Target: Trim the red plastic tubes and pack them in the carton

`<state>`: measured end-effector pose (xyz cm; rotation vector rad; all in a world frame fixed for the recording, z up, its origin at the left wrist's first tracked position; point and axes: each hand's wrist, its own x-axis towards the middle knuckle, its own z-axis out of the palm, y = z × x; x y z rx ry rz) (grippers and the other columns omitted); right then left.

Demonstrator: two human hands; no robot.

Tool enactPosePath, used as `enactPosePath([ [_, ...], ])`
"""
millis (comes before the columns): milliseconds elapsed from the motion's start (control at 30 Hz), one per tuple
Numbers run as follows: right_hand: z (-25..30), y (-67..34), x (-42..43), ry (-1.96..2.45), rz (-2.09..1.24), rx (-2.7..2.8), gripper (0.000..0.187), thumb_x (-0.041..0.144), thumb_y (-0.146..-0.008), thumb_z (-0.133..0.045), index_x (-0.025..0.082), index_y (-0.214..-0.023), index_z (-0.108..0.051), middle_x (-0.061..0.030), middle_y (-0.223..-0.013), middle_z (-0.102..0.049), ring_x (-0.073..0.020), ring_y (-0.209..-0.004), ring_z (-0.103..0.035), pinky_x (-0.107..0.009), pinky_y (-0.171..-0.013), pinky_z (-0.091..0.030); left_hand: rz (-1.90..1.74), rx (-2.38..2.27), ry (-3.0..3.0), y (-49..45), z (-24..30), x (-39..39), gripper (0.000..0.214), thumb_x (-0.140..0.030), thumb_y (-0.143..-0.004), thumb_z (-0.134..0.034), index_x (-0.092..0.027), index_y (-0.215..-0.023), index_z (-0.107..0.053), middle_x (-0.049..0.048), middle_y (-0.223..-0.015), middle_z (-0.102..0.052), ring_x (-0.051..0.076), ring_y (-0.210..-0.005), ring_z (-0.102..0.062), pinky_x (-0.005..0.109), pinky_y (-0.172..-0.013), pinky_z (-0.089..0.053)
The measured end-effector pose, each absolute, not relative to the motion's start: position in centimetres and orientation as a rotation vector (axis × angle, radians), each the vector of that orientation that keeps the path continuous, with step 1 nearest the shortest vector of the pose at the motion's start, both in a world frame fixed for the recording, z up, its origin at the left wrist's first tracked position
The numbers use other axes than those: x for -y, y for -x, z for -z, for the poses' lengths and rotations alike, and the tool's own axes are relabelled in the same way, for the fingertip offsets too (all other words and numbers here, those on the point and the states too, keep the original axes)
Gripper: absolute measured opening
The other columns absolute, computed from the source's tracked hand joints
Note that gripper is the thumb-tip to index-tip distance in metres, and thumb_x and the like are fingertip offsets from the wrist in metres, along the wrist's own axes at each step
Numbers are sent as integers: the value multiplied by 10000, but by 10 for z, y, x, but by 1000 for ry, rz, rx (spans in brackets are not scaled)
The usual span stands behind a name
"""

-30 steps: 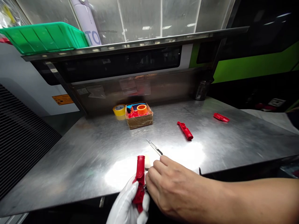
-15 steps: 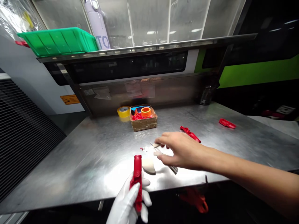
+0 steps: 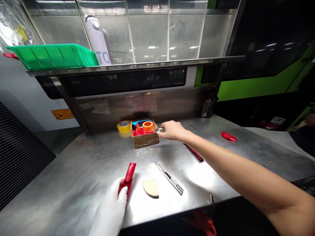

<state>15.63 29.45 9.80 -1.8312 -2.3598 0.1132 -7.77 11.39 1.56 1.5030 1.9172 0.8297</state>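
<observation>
Gripping red, seemingly plastic part (image 3: 127,179) in left hand (image 3: 109,209).

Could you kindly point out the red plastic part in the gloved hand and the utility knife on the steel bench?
red plastic part (image 3: 128,178), head view, on its upper shaft.
utility knife (image 3: 168,177), head view, on its metal body.

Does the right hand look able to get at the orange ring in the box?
Probably yes. The right hand is right at the cardboard box, with nothing between them, and the orange ring sits exposed on top of the red shredded filling. Something small and metallic is at its fingertips.
</observation>
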Motion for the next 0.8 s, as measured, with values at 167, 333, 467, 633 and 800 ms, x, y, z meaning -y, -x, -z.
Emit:
enactPosePath([
  [167,-86,-220,-281,1994,-224,2250,341,451,-965,-481,142,-1052,-595,-65,-1010,-609,-191,-888,-594,-384,-809,-490,-624,-2158,-1574,93,-13,-129,534,-437,-919,-270,-157,-1342,-436,159,-1331,-527,348,-1211,-488,473,-1029,-313],
  [333,-60,-272,-260,2160,-305,2102,351,463,-925,-551,135,-1044,-588,-57,-974,-603,-187,-850,-592,-371,-774,-497,-568,-2259,-1599,100,-17,-132,611,-596,-886,-259,-233,-1348,-426,128,-1414,-437,382,-1187,-495,534,-1007,-338],
  [467,-39,-284,-244,2163,-399,2031,310,412,-911,-583,135,-1050,-575,-53,-965,-589,-177,-821,-579,-349,-743,-493,-804,-2383,-1592,80,-29,-122,576,-585,-882,-291,-258,-1334,-437,106,-1351,-461,345,-1081,-544,531,-972,-382],
  [633,-47,-270,-214,1886,-536,2092,247,273,-870,-580,135,-1071,-540,-50,-925,-595,-166,-779,-565,-283,-671,-449,-1083,-2168,-1570,47,-47,-106,459,-515,-850,-438,-275,-1229,-532,63,-1274,-524,306,-1099,-534,476,-1007,-374],
  [800,-82,-240,-156,1369,-792,2384,337,196,-678,-650,224,-1008,-582,27,-880,-633,-139,-748,-578,-186,-582,-388,-1112,-1533,-1238,22,-49,-94,506,-399,-713,-727,-264,-1181,-591,45,-1271,-573,307,-1216,-482,374,-984,-428],
])
